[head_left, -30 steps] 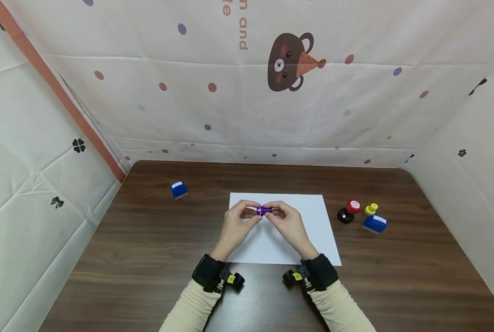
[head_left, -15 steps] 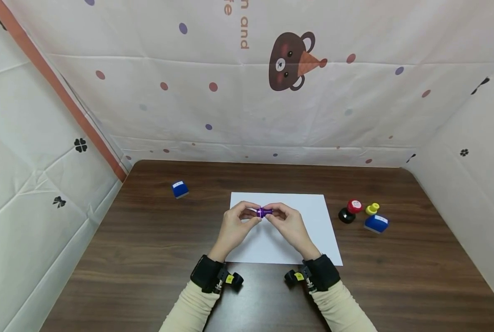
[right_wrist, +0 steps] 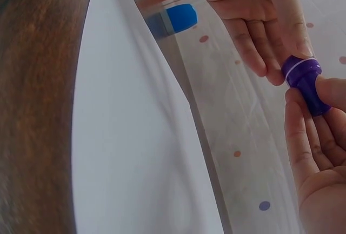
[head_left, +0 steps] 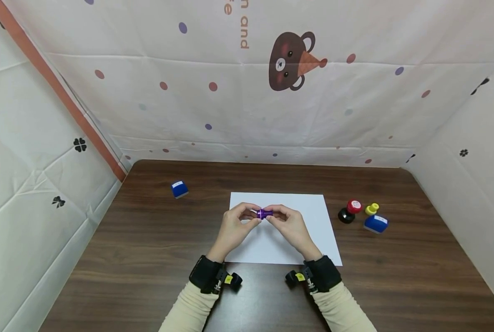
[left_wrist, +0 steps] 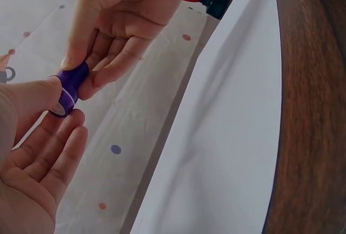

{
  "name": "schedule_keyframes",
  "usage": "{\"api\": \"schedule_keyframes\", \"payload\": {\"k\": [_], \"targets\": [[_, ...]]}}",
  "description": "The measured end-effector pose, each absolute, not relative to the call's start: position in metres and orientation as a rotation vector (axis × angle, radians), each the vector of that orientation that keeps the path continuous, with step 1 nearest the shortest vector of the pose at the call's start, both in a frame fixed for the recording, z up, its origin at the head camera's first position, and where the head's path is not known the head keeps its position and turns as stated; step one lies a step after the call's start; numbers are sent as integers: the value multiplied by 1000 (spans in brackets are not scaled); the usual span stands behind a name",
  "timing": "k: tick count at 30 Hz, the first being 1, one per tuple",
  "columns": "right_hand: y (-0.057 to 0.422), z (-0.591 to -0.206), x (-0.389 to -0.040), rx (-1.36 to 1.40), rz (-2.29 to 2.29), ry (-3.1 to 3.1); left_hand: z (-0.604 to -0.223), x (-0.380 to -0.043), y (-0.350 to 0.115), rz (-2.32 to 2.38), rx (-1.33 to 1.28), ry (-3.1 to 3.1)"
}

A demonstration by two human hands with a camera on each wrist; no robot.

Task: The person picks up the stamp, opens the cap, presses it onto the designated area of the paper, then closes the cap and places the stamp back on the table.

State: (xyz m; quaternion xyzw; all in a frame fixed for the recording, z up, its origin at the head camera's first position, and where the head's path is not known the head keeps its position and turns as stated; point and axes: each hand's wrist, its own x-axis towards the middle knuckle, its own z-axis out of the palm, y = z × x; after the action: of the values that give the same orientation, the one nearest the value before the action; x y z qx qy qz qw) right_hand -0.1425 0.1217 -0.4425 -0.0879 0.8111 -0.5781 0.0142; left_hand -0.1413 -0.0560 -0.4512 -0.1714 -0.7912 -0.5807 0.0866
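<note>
Both hands meet over a white sheet of paper [head_left: 313, 226], holding a small purple stamp [head_left: 264, 214] lengthwise between them. My left hand [head_left: 235, 228] pinches its wider end, where a thin white line runs around the body. The narrower handle end is pinched by the thumb and fingers of my right hand [head_left: 290, 226]. In the left wrist view, the end face of the stamp [left_wrist: 70, 85] shows a pale round label. From the right wrist, the stamp [right_wrist: 305, 85] shows its waisted handle below the white line.
Right of the paper stand a red-topped black stamp [head_left: 349, 212], a yellow stamp-like piece [head_left: 371, 209] and a blue block with a white label [head_left: 375, 223]. A similar blue block [head_left: 179, 190] lies at the back left of the brown wooden table [head_left: 147, 240].
Both hands, still gripping the purple stamp, have shifted very slightly toward the person. The paper and the other pieces stay put.
</note>
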Motion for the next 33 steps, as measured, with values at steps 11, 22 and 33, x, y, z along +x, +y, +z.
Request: {"api": "schedule_keyframes", "payload": {"k": [11,22,33], "targets": [[122,-435,-139,-313,-1787,2517,-449,-140,-59,-1732,-539,-2359],[150,-435,-149,-231,-1847,2556,-448,-145,-85,-1718,-413,-2285],[146,-438,-156,-268,-1706,2700,-446,-144,-89,-1684,-264,-2253]]}}
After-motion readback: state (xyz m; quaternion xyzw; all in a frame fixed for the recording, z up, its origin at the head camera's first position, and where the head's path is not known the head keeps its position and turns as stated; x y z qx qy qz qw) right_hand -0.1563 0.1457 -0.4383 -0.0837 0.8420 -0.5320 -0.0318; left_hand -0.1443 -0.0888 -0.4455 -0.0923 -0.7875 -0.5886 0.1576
